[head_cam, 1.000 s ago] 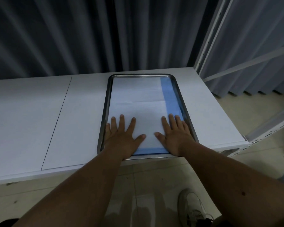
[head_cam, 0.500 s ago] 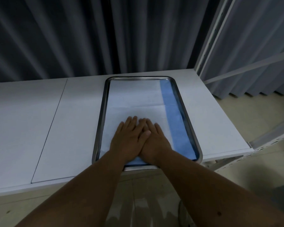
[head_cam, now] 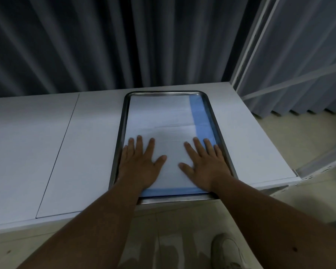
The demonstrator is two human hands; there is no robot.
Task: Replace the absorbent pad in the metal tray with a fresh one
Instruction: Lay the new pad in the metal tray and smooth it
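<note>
On the white table (head_cam: 260, 144), seen from the head camera, the metal tray (head_cam: 122, 123) sat near the right end. The pad (head_cam: 159, 117), white with blue strips along its right and near edges, lay flat inside the tray. The left hand (head_cam: 142, 162) and right hand (head_cam: 204, 164) pressed on its near half, fingers straight and spread, gripping nothing, the two hands apart.
</note>
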